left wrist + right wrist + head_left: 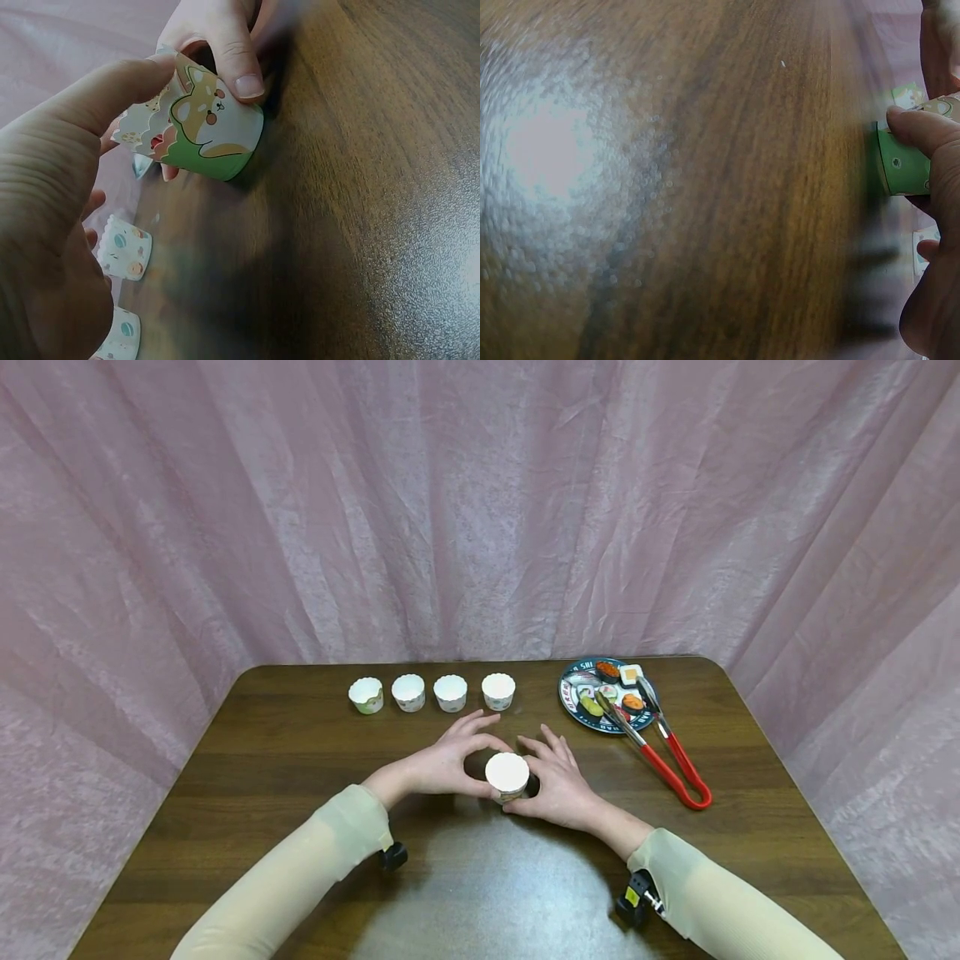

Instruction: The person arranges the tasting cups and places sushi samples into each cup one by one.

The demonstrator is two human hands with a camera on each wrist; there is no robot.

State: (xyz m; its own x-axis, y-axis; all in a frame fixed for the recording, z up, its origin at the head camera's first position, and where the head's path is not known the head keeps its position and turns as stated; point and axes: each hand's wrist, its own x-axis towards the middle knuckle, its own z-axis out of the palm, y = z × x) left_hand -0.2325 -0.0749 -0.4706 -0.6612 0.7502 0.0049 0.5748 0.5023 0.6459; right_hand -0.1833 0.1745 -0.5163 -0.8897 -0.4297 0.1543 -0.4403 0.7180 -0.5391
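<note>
Between both hands is a small stack of nested paper cupcake cups (507, 775), white inside with scalloped rims. Its outermost cup (214, 124) is green with a cartoon dog, seen in the left wrist view. My left hand (444, 766) has thumb and index finger at the stack's upper rim from the left. From the right, my right hand (562, 789) pinches the stack lower down, its thumb (919, 129) on the green side. Beyond the hands stand a green-sided paper cup (367, 695) and three pale ones (408, 692) in a row.
At the back right of the wooden table (262, 727), a blue-rimmed plate (567, 700) bears several sushi pieces (632, 702). Red-handled tongs (678, 770) lean on it, handles toward the front right. A pink curtain (480, 510) hangs behind the table.
</note>
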